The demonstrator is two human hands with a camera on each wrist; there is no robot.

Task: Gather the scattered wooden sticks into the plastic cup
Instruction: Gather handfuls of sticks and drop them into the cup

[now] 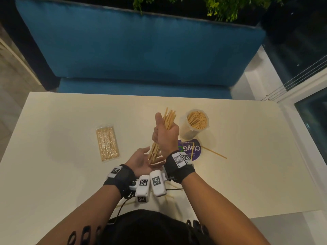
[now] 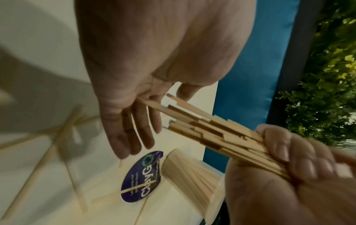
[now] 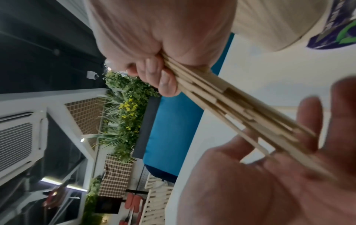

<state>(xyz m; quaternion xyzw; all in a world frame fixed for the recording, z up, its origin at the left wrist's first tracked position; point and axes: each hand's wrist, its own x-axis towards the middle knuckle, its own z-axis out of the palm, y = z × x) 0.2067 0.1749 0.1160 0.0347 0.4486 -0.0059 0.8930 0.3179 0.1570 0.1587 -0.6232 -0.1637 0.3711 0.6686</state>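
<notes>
Right hand (image 1: 167, 137) fisted round a bundle of wooden sticks (image 1: 169, 119), fingers curled tight, thumb up alongside. Bundle held well clear of the worktop (image 1: 62, 121), long axis steeply tilted: upper ends fan out above the fist, away from the person; lower ends point back down toward the body.

Left hand (image 1: 139, 160) open, palm up, fingers relaxed and slightly spread, set under the lower ends of the bundle. In the left wrist view the stick ends are uneven, stepped, and reach the base of the fingers; whether they press into the palm I cannot tell. Reads as squaring up the ends against the palm before the drop.

Plastic cup (image 1: 192, 125) stands upright to the right of the fist and a little beyond it, near but apart, already packed with sticks (image 1: 197, 120) standing on end. The right hand is much the nearer to it. Key relation: bundle's lower ends face away from the cup mouth, so the fist must carry rightward, come above the rim and bring the bundle toward vertical.

Not yet gathered: a loose stick (image 1: 214, 152) lying right of the purple round sticker (image 1: 192, 150), one thin stick across the sticker, several more on the worktop near the person, partly hidden under the wrists. A clear packet of sticks (image 1: 107, 142) lies flat, well to the left.

Likely snag: little free room in the cup, uneven ends catching on the standing sticks.
</notes>
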